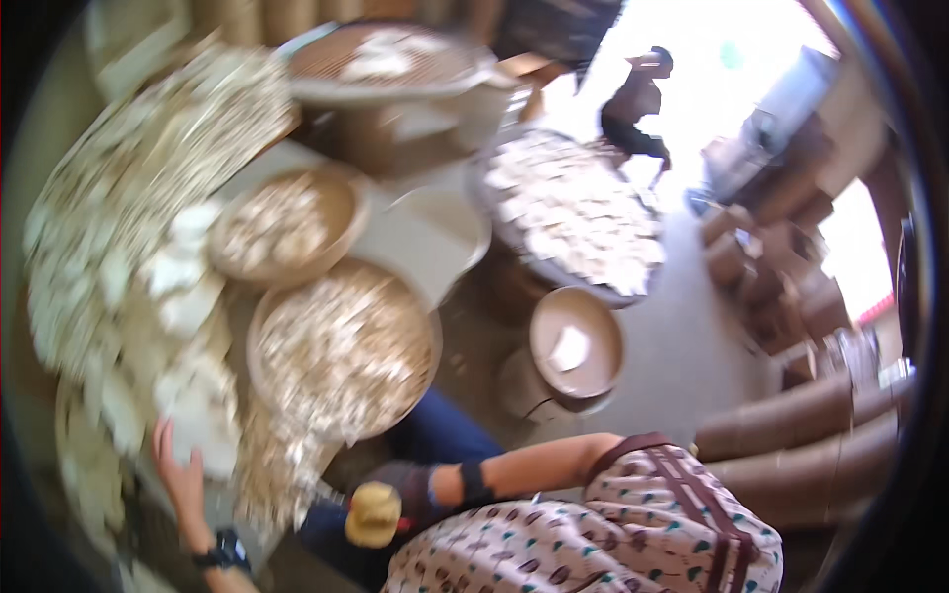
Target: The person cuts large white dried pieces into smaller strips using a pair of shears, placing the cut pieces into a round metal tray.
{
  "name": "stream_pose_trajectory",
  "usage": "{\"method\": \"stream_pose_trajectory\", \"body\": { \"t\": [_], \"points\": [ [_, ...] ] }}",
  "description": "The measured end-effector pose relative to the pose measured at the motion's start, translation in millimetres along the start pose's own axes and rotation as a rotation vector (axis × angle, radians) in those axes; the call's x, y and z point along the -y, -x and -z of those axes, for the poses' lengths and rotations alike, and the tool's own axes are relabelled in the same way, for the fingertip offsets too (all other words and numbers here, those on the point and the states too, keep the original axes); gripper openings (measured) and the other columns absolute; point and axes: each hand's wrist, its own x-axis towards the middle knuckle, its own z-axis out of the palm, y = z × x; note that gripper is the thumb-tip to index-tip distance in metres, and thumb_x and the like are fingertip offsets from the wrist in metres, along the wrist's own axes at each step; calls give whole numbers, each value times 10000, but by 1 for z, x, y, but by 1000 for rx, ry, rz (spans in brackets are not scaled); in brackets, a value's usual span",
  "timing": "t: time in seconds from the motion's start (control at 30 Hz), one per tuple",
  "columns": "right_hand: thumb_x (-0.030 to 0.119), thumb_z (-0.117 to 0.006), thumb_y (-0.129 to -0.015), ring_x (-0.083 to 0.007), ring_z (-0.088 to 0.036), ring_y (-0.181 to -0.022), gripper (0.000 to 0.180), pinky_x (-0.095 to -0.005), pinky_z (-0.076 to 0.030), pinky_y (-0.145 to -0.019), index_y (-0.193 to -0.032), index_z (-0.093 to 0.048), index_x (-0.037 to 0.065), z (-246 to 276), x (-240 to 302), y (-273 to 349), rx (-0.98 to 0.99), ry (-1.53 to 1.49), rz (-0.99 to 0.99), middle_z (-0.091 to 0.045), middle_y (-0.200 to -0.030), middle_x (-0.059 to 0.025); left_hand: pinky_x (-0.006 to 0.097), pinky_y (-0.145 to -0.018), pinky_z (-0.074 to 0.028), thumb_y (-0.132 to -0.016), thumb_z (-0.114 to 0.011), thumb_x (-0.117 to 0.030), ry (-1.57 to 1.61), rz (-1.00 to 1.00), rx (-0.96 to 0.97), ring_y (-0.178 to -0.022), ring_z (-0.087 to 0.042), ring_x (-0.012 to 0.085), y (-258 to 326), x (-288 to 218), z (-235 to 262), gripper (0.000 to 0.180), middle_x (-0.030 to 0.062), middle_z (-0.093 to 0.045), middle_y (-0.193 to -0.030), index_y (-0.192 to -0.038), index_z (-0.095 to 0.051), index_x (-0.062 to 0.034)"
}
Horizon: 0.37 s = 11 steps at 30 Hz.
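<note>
My left hand (180, 484), bare with a dark watch at the wrist, reaches out with fingers spread. It is beside a pale, flat, irregular sheet (203, 425) at the front of a large heap. My right hand (413, 491), in a dark glove, is low near my lap with its fingers curled. It appears closed round a yellow round-ended thing (373, 515) with red at its edge; blur hides what kind it is. Beyond this hand stands a round basket (431, 381) full of broken pale pieces. More scraps (282, 474) spill below the basket.
A tall heap of pale sheets (129, 217) fills the left. Behind are a smaller bowl (351, 222) of pieces and a round tray (297, 61). Further right stand a wide table (509, 247) spread with pieces, a basin (603, 371), stacked cartons (791, 287) and a person (633, 104).
</note>
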Motion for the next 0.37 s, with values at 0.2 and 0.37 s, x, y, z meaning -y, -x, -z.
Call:
{"method": "stream_pose_trajectory", "body": {
  "t": [0.2,0.37],
  "points": [
    [277,-649,-675,-333,-598,-795,286,-375,-482,-701,-888,-602,92,-4,3,1,62,239,-24,-624,-844,-146,445,-1032,-268,-425,-787,-21,-114,127,155,-1262,-269,393,-31,32,-37,986,161,-288,-1371,-1310,-367,-129],
    [257,-636,-699,-327,-604,-807,251,-385,-481,-704,-896,-607,104,-12,-24,2,48,87,-258,-628,-850,-150,406,-1008,-308,-388,-786,1,-66,151,246,-1237,-309,363,-47,33,-29,1010,163,-274,-1365,-1294,-349,-86]
  ]
}}
